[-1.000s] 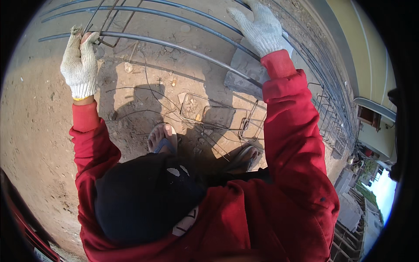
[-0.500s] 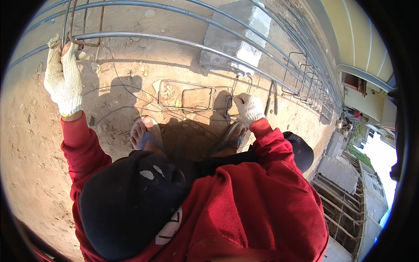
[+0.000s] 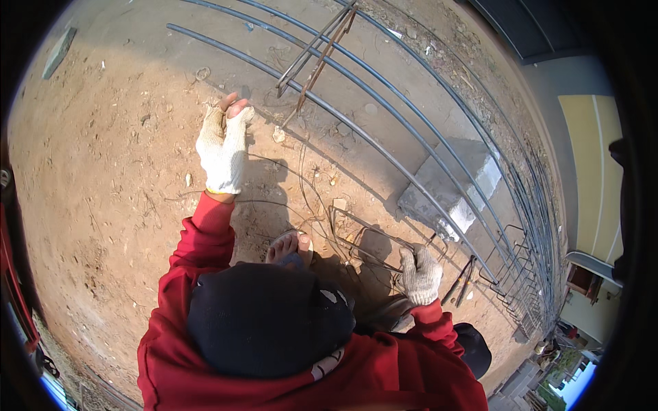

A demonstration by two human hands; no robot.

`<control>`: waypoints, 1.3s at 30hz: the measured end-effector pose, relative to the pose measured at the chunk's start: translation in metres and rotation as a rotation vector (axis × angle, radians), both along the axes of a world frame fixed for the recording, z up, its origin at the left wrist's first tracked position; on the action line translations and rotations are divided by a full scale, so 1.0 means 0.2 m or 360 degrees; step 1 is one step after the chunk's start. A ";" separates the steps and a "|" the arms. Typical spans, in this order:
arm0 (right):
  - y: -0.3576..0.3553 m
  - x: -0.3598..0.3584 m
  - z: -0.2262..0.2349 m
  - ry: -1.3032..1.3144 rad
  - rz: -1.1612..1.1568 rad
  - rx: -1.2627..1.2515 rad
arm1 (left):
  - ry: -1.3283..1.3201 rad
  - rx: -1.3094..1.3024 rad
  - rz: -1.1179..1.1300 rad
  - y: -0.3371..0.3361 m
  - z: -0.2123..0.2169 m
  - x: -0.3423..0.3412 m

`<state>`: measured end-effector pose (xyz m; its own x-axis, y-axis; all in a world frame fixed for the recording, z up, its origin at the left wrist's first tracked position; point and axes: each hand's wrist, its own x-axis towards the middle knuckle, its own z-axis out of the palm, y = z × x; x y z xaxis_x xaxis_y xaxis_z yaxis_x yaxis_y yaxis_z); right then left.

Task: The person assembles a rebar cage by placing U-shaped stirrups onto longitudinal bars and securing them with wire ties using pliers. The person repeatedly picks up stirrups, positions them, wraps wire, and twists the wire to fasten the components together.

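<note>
- The right hand (image 3: 421, 275), in a coarse off-white knitted glove, is clenched on the edge of a rectangular wire stirrup (image 3: 371, 227).
- That stirrup, a thin bent-steel frame, reaches toward ten o'clock from the fist, low over the dirt.
- At three o'clock from the fist lies a slender dark two-armed hand tool (image 3: 460, 279).
- At twelve o'clock stands a rough grey concrete block (image 3: 439, 188), its faces flat, one chalky and sunlit.
- The left hand (image 3: 223, 147), at ten o'clock from the right, is released; bare fingertips poke from its ribbed knit glove, apart from the steel.
- Between one and two o'clock from the left hand, open rectangular stirrups, one rust-brown (image 3: 321, 64), hang across long, smooth, round grey reinforcing bars (image 3: 343, 117).
- At four o'clock from the left hand, thin wire (image 3: 301, 175) curls over crumbly brown soil (image 3: 123, 192).
- At five o'clock rests a sandalled foot (image 3: 290, 248).
- Far out at ten o'clock lies a flat grey slab (image 3: 59, 53).
</note>
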<state>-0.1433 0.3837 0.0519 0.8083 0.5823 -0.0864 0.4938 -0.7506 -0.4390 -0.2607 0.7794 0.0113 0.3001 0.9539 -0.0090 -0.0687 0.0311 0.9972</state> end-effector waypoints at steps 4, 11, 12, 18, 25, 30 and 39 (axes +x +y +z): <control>0.30 0.01 0.33 0.0153 0.0336 0.0065 | 0.0533 0.0049 -0.0085 -0.07 0.02 -0.17; 0.82 -0.06 0.33 0.0021 0.0704 0.0670 | 0.0631 -0.0133 -0.0096 -0.20 -0.08 -0.37; 0.85 -0.08 0.33 0.0054 0.0674 0.0654 | 0.0540 -0.0327 -0.0104 -0.21 -0.10 -0.39; 0.97 -0.19 0.26 0.0907 0.0124 0.0915 | -0.0105 -0.0854 -0.0661 -0.30 -0.15 -0.44; 0.88 -0.04 0.26 0.0589 0.0858 0.0531 | 0.0604 0.0090 -0.0409 -0.04 -0.09 -0.55; 0.93 0.06 0.30 0.0665 0.0965 0.0740 | -0.0421 -0.1463 -0.0671 -0.02 -0.11 -0.66; 1.03 0.19 0.40 -0.0212 0.2138 0.0450 | -0.0588 -0.1764 -0.0705 0.15 0.04 -0.73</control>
